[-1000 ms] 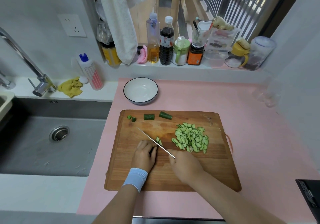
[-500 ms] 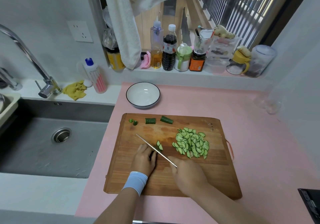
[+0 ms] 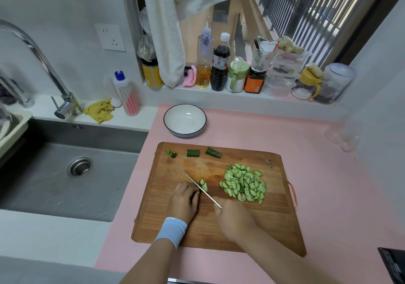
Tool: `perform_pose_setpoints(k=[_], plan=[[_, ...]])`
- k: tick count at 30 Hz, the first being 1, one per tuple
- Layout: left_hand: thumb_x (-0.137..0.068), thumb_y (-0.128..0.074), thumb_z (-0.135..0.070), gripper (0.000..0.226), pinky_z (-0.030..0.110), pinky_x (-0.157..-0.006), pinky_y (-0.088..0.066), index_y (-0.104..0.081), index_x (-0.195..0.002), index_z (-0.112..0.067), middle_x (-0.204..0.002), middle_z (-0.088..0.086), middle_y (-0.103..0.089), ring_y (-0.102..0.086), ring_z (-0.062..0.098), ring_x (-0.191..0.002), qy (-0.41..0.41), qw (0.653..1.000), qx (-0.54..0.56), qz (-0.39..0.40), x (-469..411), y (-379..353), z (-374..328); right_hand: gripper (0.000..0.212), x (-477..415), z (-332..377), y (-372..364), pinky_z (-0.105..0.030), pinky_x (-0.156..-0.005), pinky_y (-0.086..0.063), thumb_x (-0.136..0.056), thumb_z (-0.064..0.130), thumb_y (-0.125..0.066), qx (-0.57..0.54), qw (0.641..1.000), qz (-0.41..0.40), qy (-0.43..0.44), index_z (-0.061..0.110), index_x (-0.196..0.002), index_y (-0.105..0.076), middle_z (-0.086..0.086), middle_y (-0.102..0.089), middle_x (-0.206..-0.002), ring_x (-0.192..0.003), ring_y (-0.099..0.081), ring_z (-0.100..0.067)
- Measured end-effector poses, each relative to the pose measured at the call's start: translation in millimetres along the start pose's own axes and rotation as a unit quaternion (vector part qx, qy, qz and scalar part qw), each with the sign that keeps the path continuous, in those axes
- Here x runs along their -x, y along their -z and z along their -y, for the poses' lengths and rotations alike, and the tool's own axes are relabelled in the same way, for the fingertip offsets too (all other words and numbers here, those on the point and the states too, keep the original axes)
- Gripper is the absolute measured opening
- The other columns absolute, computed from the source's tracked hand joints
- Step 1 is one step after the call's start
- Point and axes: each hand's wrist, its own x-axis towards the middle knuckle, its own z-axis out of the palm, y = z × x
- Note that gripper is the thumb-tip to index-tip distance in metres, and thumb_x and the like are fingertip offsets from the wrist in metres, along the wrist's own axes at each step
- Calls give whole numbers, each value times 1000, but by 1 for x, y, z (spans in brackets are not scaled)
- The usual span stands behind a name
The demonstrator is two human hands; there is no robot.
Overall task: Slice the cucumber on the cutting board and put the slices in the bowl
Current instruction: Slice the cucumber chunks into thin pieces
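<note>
Knife [image 3: 198, 186] clamped in right hand [image 3: 234, 218] fingers, cucumber [image 3: 195, 196] under curled left hand [image 3: 185, 202] fingers, slices [image 3: 244, 184] inside board [image 3: 274, 218] edge

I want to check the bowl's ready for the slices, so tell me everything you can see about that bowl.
The bowl is round, shallow and white with a thin dark rim line, seemingly glazed ceramic. It stands upright and empty on the pink counter, just beyond the far edge of the cutting board, apart from it. Only the counter touches it.
</note>
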Motion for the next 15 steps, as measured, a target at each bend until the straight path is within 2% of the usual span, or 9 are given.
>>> perform_pose_setpoints(k=[4, 9, 15], plan=[[-78, -74, 1, 12, 16, -78, -41, -67, -82, -8, -83, 3, -59, -49, 14, -83, -12, 1000, -8, -9, 1, 1, -1, 26, 1, 0, -1, -30, -63, -42, -103, 30, -38, 1, 1000, -2, 1, 29, -110, -62, 4, -64, -78, -73, -58, -23], [-77, -76, 2, 13, 15, -78, -41, -69, -82, -8, -81, 3, -61, -50, 13, -81, -5, 1000, -4, -12, 0, 1, 0, 26, 1, 0, 0, -33, -68, -50, -102, 32, -37, 3, 1000, -4, -1, 26, -109, -62, 0, -69, -84, -80, -64, -27], [-77, -76, 0, 12, 12, -82, -40, -72, -87, -8, -87, 2, -66, -53, 12, -86, 11, 1000, 0, -5, 1, -1, 2, 38, 12, -5, -2, -33, -70, -50, -102, 40, -36, 13, 999, -37, 20, 45, -135, -53, 1, -71, -90, -82, -65, -24]])
